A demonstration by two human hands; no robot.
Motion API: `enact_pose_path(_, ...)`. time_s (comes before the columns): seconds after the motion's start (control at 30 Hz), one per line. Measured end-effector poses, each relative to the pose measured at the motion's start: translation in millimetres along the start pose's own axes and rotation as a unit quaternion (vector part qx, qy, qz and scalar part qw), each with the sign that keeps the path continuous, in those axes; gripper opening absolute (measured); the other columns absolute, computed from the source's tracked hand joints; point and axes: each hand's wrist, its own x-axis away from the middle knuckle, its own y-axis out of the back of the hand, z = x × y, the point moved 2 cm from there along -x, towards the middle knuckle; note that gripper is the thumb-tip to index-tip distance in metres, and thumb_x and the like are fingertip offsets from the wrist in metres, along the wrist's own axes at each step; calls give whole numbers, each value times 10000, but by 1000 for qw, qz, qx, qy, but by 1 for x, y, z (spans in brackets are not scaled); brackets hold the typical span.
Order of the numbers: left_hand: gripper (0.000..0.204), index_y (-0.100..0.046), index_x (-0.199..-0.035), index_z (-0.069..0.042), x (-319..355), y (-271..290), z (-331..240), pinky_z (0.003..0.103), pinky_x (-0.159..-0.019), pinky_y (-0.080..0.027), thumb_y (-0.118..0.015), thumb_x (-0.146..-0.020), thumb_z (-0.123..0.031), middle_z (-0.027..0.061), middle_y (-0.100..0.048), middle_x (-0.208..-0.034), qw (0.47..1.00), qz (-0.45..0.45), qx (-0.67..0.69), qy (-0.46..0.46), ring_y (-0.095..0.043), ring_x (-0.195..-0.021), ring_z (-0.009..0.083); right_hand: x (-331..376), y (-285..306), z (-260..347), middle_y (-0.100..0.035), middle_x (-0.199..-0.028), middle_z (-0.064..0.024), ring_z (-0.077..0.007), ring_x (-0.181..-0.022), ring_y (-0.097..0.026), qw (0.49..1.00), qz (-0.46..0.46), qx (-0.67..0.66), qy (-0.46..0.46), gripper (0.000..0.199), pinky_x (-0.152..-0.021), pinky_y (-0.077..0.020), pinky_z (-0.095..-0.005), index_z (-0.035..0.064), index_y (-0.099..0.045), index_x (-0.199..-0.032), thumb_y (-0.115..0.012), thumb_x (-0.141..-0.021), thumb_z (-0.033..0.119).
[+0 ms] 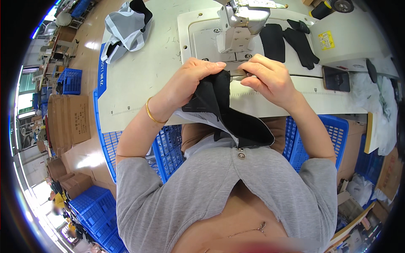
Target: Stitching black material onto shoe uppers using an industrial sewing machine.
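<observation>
My left hand (192,80) grips the upper edge of a black fabric piece (219,105) with a pale lining, which hangs down off the table's front edge toward my lap. My right hand (270,78) pinches a small metal tool at the fabric's top right corner; the tool is mostly hidden by my fingers. Both hands are just in front of the white sewing machine (238,25). A gold bangle circles my left wrist.
Black cut fabric pieces (291,42) lie right of the machine on the white table (139,80). A grey and black garment bundle (126,27) sits at the far left. A dark phone (336,79) lies at right. Blue plastic crates (168,147) stand under the table; cardboard boxes (67,120) at left.
</observation>
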Motion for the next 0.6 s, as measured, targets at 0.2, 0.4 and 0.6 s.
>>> enact_pose_path(0.2, 334, -688, -862, 52, -3, 0, 0, 260, -617, -532, -543, -968, -230, 117, -702, -782, 999, 23, -31, -4, -666, -664, 138, 3, 0, 0, -562, -748, -74, -222, -569, -576, 1000, 16, 7, 1, 295, -499, -472, -316, 7, -628, -878, -768, -781, 247)
enact_pose_path(0.4, 294, -695, -870, 48, -5, -2, 2, 230, -589, -519, -585, -944, -214, 93, -708, -797, 999, 7, -25, 20, -664, -663, 111, 2, 1, 0, -546, -732, -68, -219, -561, -571, 999, 33, 23, 16, 302, -495, -471, -317, 19, -620, -860, -766, -777, 270)
enact_pose_path(0.6, 270, -709, -889, 41, -7, -6, 0, 218, -562, -492, -615, -923, -210, 79, -711, -804, 999, 32, -6, 31, -647, -643, 89, 2, 0, -2, -536, -721, -62, -218, -558, -566, 998, 55, 5, 37, 306, -494, -468, -318, 27, -619, -856, -763, -776, 285)
